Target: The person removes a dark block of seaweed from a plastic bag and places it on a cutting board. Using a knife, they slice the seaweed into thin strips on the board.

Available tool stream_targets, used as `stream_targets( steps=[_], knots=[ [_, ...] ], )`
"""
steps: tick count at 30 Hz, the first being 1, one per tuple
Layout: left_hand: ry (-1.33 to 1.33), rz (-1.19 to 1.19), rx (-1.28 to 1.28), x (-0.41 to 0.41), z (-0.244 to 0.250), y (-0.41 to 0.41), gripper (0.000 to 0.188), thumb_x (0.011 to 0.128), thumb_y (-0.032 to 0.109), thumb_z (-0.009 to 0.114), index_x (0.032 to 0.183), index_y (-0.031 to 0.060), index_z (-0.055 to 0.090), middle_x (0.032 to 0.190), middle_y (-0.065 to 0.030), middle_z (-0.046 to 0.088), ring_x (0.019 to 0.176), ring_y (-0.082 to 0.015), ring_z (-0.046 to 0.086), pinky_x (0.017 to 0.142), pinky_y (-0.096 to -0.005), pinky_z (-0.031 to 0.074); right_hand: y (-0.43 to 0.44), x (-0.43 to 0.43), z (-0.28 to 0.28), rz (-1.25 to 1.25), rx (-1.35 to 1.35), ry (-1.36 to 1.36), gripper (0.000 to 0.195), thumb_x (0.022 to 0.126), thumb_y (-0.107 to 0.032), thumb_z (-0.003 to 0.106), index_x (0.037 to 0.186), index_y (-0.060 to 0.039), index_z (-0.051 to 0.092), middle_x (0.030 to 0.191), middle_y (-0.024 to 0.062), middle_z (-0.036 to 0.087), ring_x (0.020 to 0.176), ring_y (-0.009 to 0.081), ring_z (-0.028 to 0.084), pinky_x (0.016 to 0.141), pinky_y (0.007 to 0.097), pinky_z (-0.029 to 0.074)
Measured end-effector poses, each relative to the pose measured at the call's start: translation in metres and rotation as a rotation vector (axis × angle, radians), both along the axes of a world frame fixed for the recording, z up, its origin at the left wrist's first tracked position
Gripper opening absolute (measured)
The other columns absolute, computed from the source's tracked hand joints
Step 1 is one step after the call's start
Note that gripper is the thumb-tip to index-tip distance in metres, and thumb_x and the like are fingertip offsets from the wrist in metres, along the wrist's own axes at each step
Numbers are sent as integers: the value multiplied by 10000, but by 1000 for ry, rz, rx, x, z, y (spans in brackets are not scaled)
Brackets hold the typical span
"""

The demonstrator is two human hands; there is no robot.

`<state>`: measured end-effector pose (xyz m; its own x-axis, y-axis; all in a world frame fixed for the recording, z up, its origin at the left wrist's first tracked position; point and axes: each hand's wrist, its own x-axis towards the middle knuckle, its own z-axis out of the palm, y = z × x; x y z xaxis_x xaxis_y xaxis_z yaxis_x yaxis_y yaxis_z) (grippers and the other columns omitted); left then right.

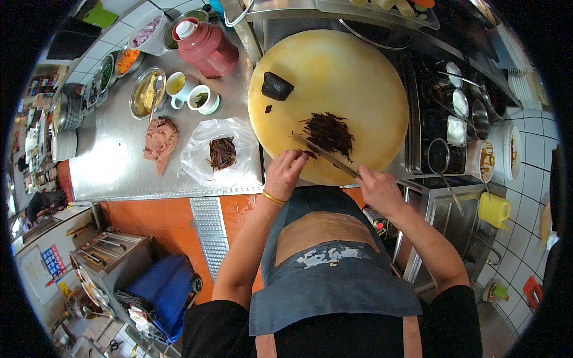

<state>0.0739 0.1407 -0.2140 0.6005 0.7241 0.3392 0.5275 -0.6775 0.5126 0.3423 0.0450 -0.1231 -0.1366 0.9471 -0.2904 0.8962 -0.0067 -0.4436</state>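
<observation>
My right hand grips the handle of a kitchen knife, whose blade slants up and left over a round yellowish chopping board. At the board's near edge is my left hand, with its fingertips beside the blade at a small dark slice. Whether they pinch it or only touch it, I cannot tell. Just beyond the blade lies a heap of dark brown shreds. A dark block of food rests at the board's far left, with a small scrap near it.
Left on the steel counter are a plastic bag with dark shreds, a crumpled pinkish cloth, two cups, a red vacuum jug and several food bowls. Seasoning containers and a ladle stand right. A blue bin is behind left.
</observation>
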Motion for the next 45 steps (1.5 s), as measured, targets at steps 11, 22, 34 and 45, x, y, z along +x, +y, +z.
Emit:
stream_targets(
  steps=[11, 22, 34, 45],
  knots=[
    [15, -44, 7, 7, -14, -5, 299, 823, 39, 619, 1115, 44, 687, 1148, -97, 632, 1052, -284, 619, 886, -377, 546, 5, 6, 13, 123, 5, -55, 269, 898, -116, 671, 1110, -6, 548, 915, 209, 715, 805, 430, 716, 690, 522, 568],
    [41, -1, 52, 7, -17, -10, 368, 794, 20, 636, 1155, 47, 701, 1118, -90, 631, 1014, -272, 619, 853, -367, 563, 15, -7, -14, 124, 104, -14, 239, 841, -25, 625, 1057, 1, 526, 915, 215, 705, 779, 436, 711, 680, 521, 578],
    [21, 24, 79, 7, -20, -11, 335, 811, 43, 636, 1139, 49, 704, 1102, -92, 633, 1018, -263, 629, 853, -362, 561, 20, -12, -17, 103, 127, 50, 254, 842, -16, 610, 1087, 6, 544, 948, 231, 709, 781, 458, 704, 667, 540, 571],
    [23, 22, 81, 7, -19, -12, 357, 815, 49, 631, 1165, 41, 703, 1094, -84, 632, 1010, -259, 629, 862, -358, 560, 28, -22, -17, 89, 29, -10, 214, 914, -84, 655, 1061, 13, 534, 883, 233, 707, 815, 455, 700, 699, 534, 556]
  ],
)
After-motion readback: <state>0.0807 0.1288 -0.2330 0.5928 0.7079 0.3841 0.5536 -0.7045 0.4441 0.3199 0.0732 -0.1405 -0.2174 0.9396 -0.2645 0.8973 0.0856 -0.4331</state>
